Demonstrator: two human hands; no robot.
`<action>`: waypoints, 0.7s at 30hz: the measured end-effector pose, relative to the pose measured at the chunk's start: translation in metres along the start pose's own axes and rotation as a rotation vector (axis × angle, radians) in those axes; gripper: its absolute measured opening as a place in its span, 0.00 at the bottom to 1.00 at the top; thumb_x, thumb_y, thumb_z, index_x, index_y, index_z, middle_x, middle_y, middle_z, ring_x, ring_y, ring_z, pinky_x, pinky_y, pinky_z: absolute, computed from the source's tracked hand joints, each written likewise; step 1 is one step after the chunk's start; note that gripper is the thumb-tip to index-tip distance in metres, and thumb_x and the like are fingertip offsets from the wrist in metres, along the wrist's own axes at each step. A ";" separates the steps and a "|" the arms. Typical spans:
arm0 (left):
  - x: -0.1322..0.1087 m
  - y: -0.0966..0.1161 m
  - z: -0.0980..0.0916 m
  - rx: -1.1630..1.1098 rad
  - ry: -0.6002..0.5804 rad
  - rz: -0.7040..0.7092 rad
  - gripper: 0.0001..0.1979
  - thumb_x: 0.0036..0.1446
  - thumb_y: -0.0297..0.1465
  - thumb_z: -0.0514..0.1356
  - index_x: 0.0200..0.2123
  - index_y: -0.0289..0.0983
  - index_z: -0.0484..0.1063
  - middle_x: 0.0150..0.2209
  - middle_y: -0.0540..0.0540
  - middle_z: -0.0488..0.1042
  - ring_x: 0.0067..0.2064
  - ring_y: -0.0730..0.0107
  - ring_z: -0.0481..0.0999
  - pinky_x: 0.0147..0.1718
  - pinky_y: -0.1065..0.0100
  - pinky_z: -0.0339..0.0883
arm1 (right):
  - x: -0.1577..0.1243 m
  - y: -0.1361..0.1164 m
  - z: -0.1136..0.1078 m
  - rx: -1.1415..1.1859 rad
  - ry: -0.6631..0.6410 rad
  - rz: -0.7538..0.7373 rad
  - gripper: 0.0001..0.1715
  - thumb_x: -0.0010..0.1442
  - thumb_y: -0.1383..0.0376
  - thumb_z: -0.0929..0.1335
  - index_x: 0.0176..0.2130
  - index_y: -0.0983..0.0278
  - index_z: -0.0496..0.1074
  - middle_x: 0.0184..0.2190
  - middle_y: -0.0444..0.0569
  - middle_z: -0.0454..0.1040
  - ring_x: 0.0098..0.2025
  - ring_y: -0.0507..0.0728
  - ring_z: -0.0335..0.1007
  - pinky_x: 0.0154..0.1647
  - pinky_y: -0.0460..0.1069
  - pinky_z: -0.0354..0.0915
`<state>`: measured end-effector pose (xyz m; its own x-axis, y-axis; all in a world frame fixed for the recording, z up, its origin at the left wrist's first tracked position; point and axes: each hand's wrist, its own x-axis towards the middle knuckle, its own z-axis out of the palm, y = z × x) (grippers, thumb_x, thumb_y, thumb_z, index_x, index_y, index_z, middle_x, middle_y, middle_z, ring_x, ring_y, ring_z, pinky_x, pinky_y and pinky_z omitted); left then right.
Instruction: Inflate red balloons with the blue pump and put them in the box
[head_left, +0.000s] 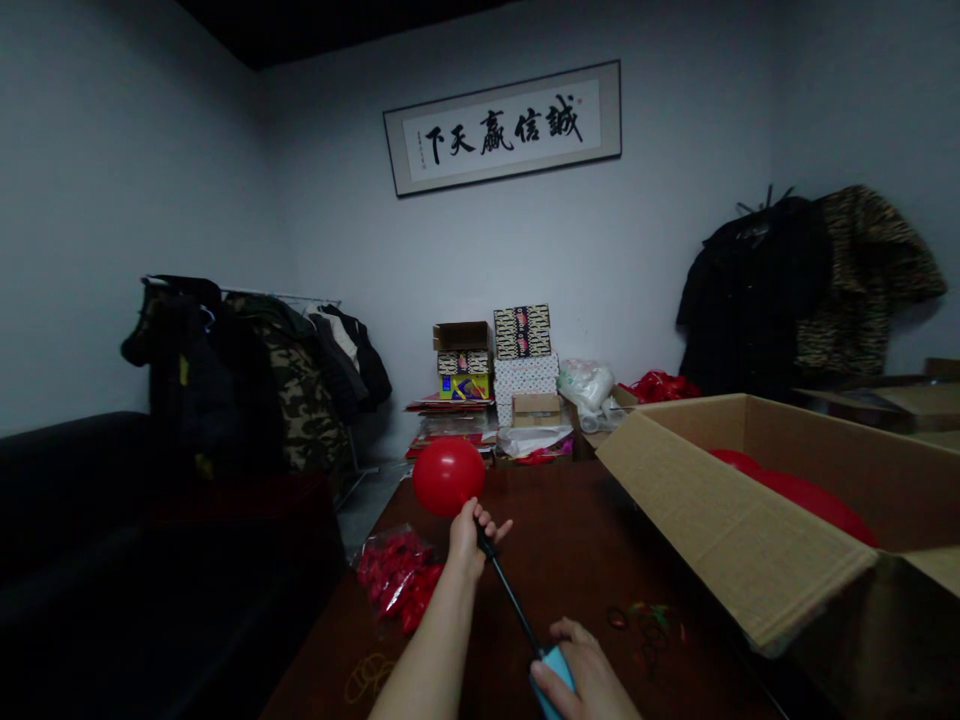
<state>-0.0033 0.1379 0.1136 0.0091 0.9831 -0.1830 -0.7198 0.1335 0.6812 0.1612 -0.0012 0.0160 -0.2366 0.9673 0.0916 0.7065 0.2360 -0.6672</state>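
A partly inflated red balloon (448,475) sits over the far end of a hand balloon pump (553,682), which has a light blue body and a thin black rod. My left hand (469,535) is closed around the balloon's neck and the black tip of the pump, with the little finger sticking out. My right hand (589,675) grips the blue body near the bottom of the view. Left of my left forearm, a clear plastic bag of uninflated red balloons (397,575) lies on the brown table (570,530).
On the right stands an open cardboard box (720,500) with inflated red balloons (814,500) inside. Rubber bands (367,678) lie at the table's lower left, more small bands (649,630) at right. Stacked boxes (525,365) stand by the back wall. A black sofa (67,540) is at left.
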 end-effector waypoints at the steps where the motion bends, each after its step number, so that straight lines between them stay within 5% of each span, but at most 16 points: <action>1: -0.003 -0.003 0.003 0.024 -0.015 -0.004 0.15 0.59 0.32 0.54 0.22 0.39 0.54 0.15 0.60 0.55 0.15 0.81 0.54 0.40 0.52 0.72 | 0.002 -0.005 -0.003 0.013 0.000 0.004 0.41 0.59 0.41 0.56 0.50 0.70 0.71 0.58 0.62 0.64 0.62 0.67 0.54 0.63 0.58 0.48; 10: -0.021 -0.038 0.016 0.173 -0.101 -0.095 0.14 0.56 0.37 0.56 0.23 0.39 0.55 0.15 0.59 0.56 0.15 0.80 0.54 0.25 0.68 0.67 | 0.045 -0.037 -0.019 0.179 0.179 -0.014 0.34 0.62 0.47 0.56 0.45 0.71 0.73 0.49 0.61 0.69 0.52 0.63 0.64 0.56 0.53 0.54; 21: 0.004 -0.009 -0.001 0.109 -0.020 -0.016 0.15 0.55 0.34 0.56 0.21 0.40 0.53 0.14 0.59 0.53 0.13 0.81 0.54 0.18 0.73 0.56 | 0.021 -0.030 -0.001 0.092 0.143 0.008 0.30 0.60 0.48 0.59 0.43 0.70 0.72 0.44 0.60 0.73 0.48 0.63 0.67 0.53 0.53 0.58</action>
<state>0.0026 0.1409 0.1066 0.0351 0.9828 -0.1812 -0.6395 0.1614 0.7516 0.1356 0.0122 0.0387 -0.1292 0.9741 0.1855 0.6427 0.2247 -0.7324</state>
